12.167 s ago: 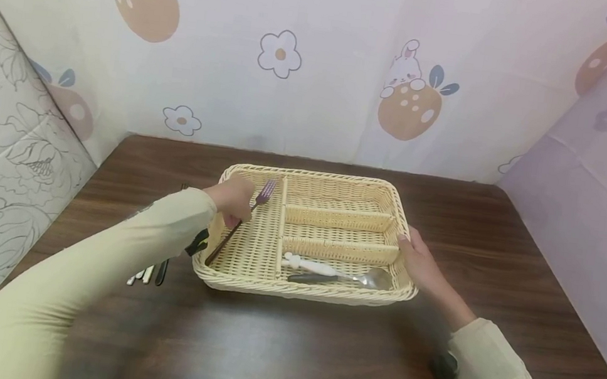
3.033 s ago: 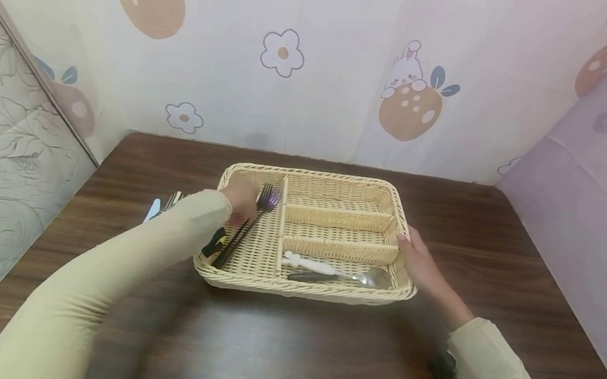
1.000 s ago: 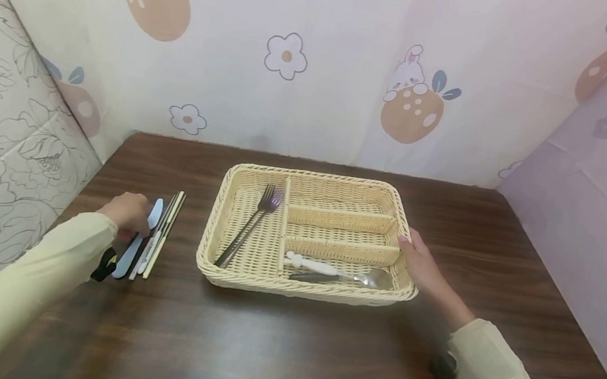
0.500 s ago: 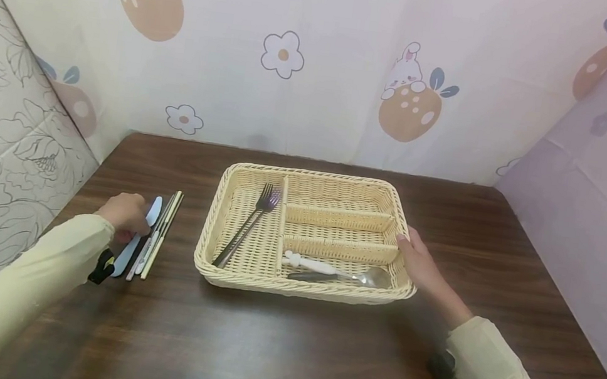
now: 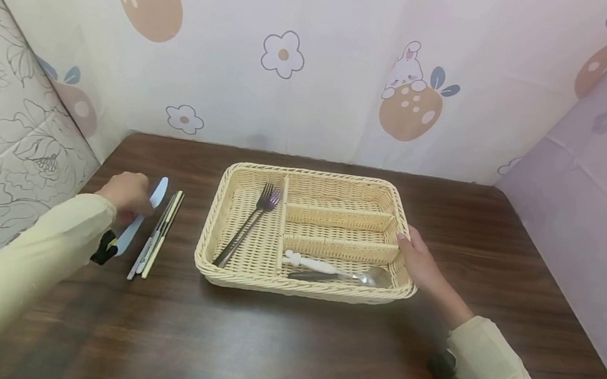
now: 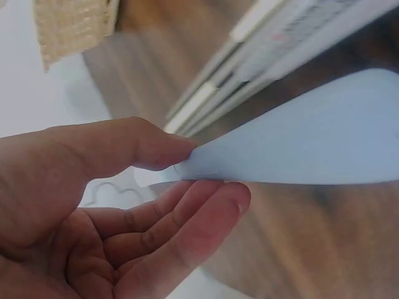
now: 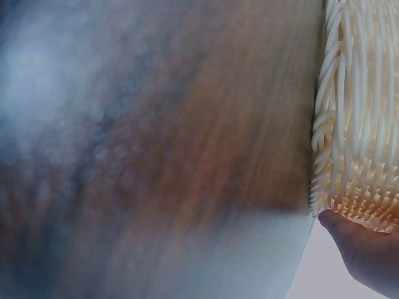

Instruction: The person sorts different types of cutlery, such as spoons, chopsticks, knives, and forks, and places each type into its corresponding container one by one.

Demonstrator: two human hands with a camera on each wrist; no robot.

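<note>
My left hand [image 5: 128, 193] pinches a light-blue knife [image 6: 312, 137] between thumb and fingers, raised over the left of the table. Just right of it in the head view lie several chopsticks [image 5: 164, 232], side by side. My right hand [image 5: 420, 264] grips the right rim of a woven basket [image 5: 302, 289], its thumb over the edge. In the basket's long left compartment, a black fork [image 5: 264, 197] and a purple fork [image 5: 275, 199] lie side by side. A white-handled spoon [image 5: 317, 266] and a dark-handled utensil [image 5: 311, 276] lie in the front right compartment.
The basket's dividers [image 5: 339, 219] stand upright and split its right side into three compartments. The dark wood table [image 5: 250, 347] ends at a patterned curtain [image 5: 324, 110] behind, with patterned walls at left and right.
Since 12 seconds ago the purple fork was let go and the black fork joined it in the basket. My left hand then went left and lifted the light-blue knife. The right hand kept its grip.
</note>
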